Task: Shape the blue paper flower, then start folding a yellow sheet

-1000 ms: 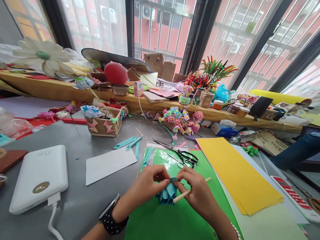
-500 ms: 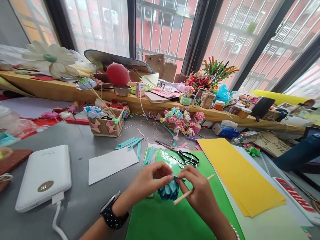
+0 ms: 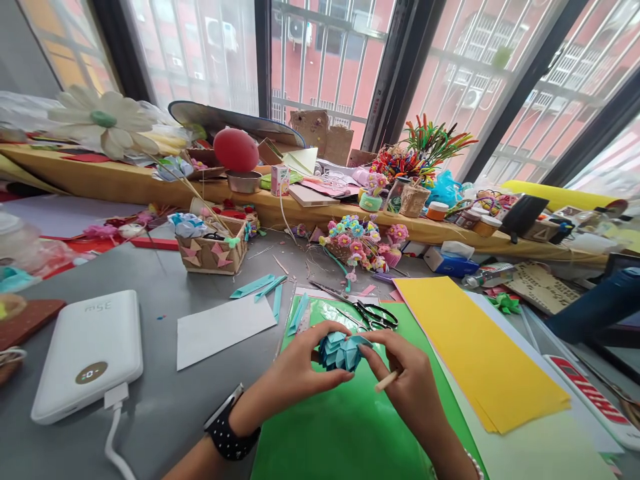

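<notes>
A blue folded-paper flower (image 3: 341, 352) with layered pointed petals is held up over the green sheet (image 3: 320, 427). My left hand (image 3: 305, 363) curls round its left side, thumb below and fingers above. With thumb and forefinger, my right hand (image 3: 403, 373) pinches a petal at the flower's right edge. A thin wooden stick (image 3: 387, 381) is also tucked in my right hand; only its near end shows. Just beyond the hands lie black-handled scissors (image 3: 377, 315). Folded light-blue paper strips (image 3: 300, 313) rest at the green sheet's upper left corner.
A white paper (image 3: 225, 331) and a power bank (image 3: 90, 353) with a cable lie to the left. Yellow paper sheets (image 3: 475, 353) are stacked on the right. Behind stand a cardboard box (image 3: 213, 257) and a bunch of small flowers (image 3: 355, 240), before a cluttered ledge (image 3: 280, 208).
The paper flower has been raised and turned, so its lighter petals show. My left hand has spread round it. The stick in my right hand has swung and shows less of its length.
</notes>
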A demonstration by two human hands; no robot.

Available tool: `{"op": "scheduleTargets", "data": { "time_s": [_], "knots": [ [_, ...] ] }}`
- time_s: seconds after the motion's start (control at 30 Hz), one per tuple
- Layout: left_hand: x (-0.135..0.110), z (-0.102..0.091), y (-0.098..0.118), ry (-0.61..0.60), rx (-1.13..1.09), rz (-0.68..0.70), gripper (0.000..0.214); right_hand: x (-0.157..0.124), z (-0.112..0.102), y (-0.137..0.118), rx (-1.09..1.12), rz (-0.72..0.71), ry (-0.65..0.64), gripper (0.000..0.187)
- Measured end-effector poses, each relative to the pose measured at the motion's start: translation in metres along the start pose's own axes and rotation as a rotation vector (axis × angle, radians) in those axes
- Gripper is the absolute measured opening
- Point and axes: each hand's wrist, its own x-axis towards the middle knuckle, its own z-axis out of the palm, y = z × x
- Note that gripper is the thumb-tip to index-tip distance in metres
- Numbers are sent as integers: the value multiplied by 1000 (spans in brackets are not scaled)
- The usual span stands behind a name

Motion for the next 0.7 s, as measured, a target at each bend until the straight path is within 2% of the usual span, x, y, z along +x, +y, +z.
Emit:
{"op": "scheduleTargets", "data": {
  "time_s": [0.13, 0.4, 0.7],
  "knots": [
    [-2, 1, 0, 15, 89, 43, 39, 1, -3, -1, -16, -21, -38, 13],
    [-4, 2, 1, 46, 214, 67, 40, 1, -2, 0, -34, -44, -14, 16],
    [-5, 4, 7, 91, 198, 33, 42, -1, 3, 0, -85, -136, 62, 22]
  ]
}}
